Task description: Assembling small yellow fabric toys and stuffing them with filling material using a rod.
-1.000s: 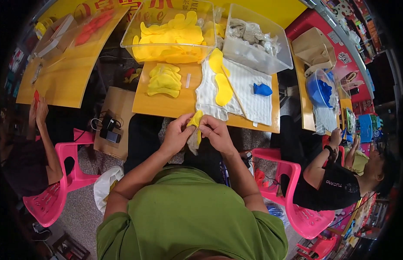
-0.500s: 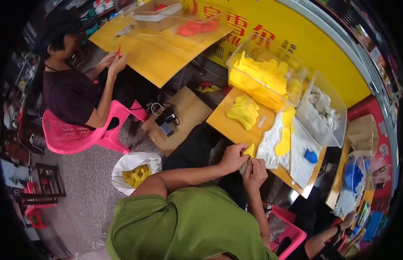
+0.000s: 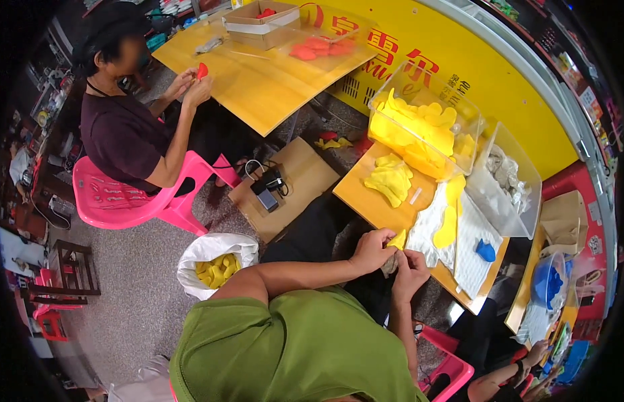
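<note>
Both hands, left hand (image 3: 371, 249) and right hand (image 3: 409, 268), were closed on a yellow piece (image 3: 397, 239); it looked light and soft, best pinched at its edge.

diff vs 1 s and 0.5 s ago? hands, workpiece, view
The view swung left: the table slid to the right of the picture, and a seated co-worker and a white bag of yellow pieces came into view. Both hands, left hand and right hand, stay together on the small yellow piece. Nothing taken or let go.
</note>
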{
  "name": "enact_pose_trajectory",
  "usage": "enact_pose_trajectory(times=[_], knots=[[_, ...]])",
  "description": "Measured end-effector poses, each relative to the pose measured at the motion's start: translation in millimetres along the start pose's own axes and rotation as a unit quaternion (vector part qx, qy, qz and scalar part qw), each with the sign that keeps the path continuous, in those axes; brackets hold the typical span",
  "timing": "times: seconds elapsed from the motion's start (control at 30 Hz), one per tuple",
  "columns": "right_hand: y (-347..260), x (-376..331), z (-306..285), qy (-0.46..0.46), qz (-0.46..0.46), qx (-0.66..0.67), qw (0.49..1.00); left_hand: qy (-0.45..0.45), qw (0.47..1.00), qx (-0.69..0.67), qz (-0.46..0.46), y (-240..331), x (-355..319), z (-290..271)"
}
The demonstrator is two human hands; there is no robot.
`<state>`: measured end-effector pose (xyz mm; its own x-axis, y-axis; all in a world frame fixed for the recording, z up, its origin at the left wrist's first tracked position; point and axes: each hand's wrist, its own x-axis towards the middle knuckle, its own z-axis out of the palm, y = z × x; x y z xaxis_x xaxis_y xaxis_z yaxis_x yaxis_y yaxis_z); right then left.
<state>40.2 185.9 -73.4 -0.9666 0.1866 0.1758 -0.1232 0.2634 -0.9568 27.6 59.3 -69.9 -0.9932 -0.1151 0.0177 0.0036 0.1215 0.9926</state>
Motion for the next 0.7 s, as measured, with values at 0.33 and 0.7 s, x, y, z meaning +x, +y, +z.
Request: enact_pose_trajectory(times=[0.33,0.7], knots=[[-14,0,-15,-0.037,-0.125,-0.108,0.986,-0.031,0.998,0.037,0.052,5,-6,6],[-17,21,-19,-0.209,0.099,0.106,0.967,-0.022,0.988,0.126,0.083,25,6,-14]])
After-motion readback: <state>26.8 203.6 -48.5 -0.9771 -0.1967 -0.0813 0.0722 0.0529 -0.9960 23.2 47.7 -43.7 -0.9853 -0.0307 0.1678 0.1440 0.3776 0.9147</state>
